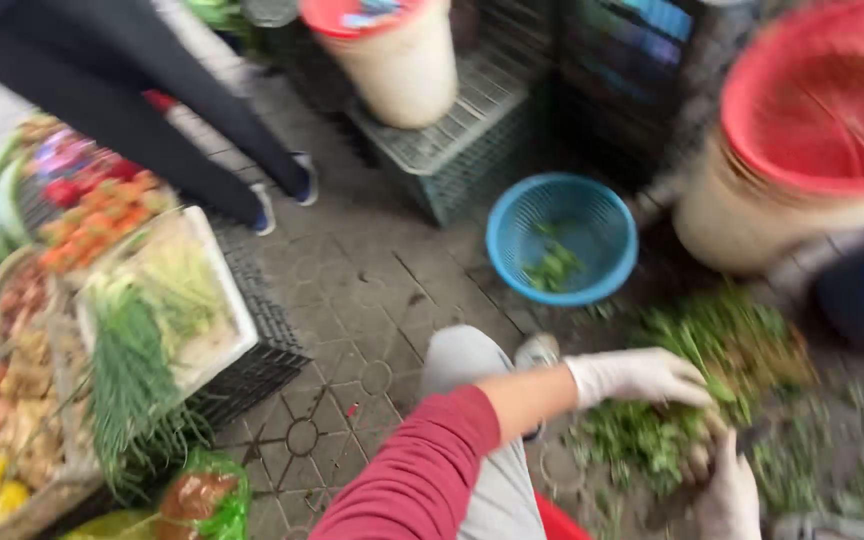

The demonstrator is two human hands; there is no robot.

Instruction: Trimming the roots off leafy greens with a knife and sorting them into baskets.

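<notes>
We see the gloved left hand [637,377] curled over a bunch of leafy greens [652,435] on the near pavement; gloved right hand [730,495] grips it from below. Blue basket [562,237] sits farther off, red-lidded bucket [802,130] far right

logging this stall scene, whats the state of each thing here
left hand: gloved, resting on the greens
right hand: gloved, at the lower side of the greens; grip unclear from blur
greens: loose pile on the pavement
blue basket: upright, a few leaves inside
red-lidded bucket: upright on a crate, lid on
white tray: holds long green onions
</notes>
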